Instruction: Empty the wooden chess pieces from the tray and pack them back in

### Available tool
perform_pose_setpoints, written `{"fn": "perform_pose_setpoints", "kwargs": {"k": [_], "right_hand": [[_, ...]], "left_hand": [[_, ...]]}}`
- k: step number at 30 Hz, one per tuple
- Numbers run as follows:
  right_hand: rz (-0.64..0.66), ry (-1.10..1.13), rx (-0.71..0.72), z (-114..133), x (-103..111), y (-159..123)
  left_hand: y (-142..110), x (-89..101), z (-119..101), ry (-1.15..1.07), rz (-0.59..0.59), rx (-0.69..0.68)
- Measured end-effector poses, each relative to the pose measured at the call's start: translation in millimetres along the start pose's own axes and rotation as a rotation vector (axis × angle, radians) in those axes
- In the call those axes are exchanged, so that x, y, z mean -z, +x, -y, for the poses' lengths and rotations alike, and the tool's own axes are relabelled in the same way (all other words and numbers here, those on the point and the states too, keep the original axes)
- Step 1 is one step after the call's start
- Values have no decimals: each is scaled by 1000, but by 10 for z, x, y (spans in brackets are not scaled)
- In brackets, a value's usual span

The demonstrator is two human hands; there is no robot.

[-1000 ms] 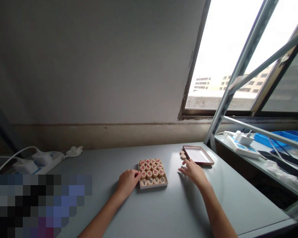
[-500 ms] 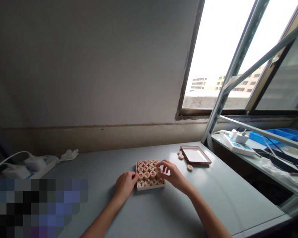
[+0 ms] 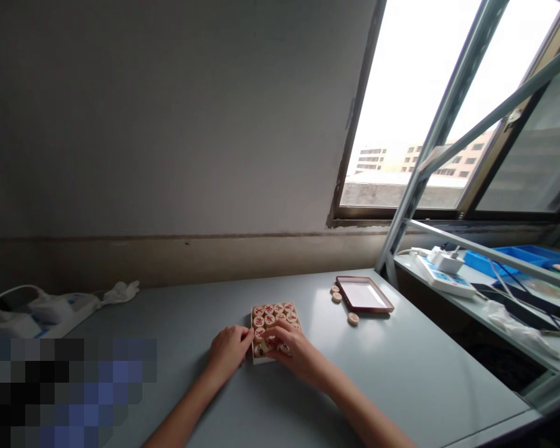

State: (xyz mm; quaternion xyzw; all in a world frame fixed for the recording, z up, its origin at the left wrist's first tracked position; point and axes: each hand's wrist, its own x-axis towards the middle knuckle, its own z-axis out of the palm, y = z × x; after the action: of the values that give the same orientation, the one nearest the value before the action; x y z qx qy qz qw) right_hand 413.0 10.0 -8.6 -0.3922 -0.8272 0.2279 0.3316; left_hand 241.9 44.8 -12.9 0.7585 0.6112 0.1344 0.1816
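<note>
A shallow box (image 3: 262,359) on the grey table holds rows of round wooden Chinese chess pieces (image 3: 269,320), most with red characters and some in the front row with black ones. My left hand (image 3: 229,346) has its fingers curled together against the box's left side, gripping its edge. Over the front part of the box, my right hand (image 3: 295,353) bends its thumb and fingers around a Chinese chess piece near the left front. That hand hides part of the front rows.
The brown-rimmed lid (image 3: 364,294) lies at the back right, with loose pieces (image 3: 353,319) beside it. White power strips (image 3: 72,309) and a crumpled white glove (image 3: 122,292) are at the left. A metal frame (image 3: 404,214) stands at the right, before another table.
My right hand has moved from the box's right edge leftward and nearer me, over the front rows. A piece now fills the right end of a row. My left hand stays at the side.
</note>
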Motion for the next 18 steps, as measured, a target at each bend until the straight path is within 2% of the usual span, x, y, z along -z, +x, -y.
{"fn": "perform_pose_setpoints", "kwargs": {"k": [12,18], "right_hand": [[5,-89,6,-40,18,18],[6,-149,-16,-7,41,14]], "left_hand": [[-19,22,-14,19,-29,-11],[-26,85,21,-29,42,-43]]}}
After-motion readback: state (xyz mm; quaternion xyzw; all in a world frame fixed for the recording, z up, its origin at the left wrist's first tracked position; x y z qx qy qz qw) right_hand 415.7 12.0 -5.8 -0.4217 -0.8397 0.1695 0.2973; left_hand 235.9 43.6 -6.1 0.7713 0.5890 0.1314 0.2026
